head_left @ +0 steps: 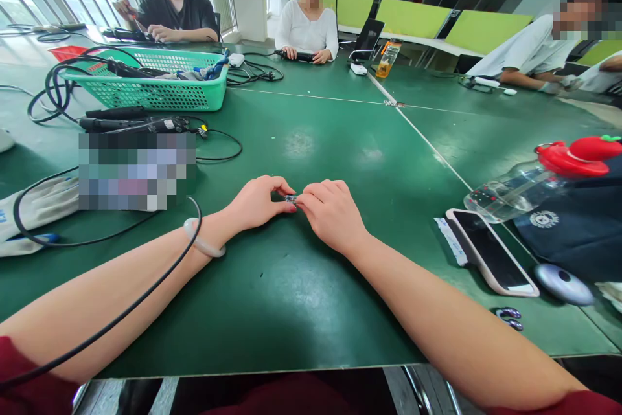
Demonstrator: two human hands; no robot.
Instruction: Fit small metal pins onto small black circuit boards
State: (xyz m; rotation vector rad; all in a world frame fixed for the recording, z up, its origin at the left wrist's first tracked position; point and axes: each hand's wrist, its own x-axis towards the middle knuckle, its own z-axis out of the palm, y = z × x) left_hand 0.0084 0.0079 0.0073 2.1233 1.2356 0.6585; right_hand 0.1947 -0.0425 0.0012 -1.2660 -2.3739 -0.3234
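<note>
On my far left I have a pair of pale gloves (39, 211) lying on the green table (233, 331), and beyond them a mint basket (165, 95) filled with cables and tools. Coming right, I see a pale bracelet (214, 248) around the left wrist. My left hand (253, 203) has its thumb and forefinger closed on a small shiny piece (291, 199), just above the middle of the table. On the far side sits a person in white (307, 30). My right hand (335, 215) has its fingers bent together at the piece's right end; from here I can't tell whether they grip it. Farther right lie a phone (493, 250), a clear bottle with a red lid (510, 191) and a dark bag (566, 234).
</note>
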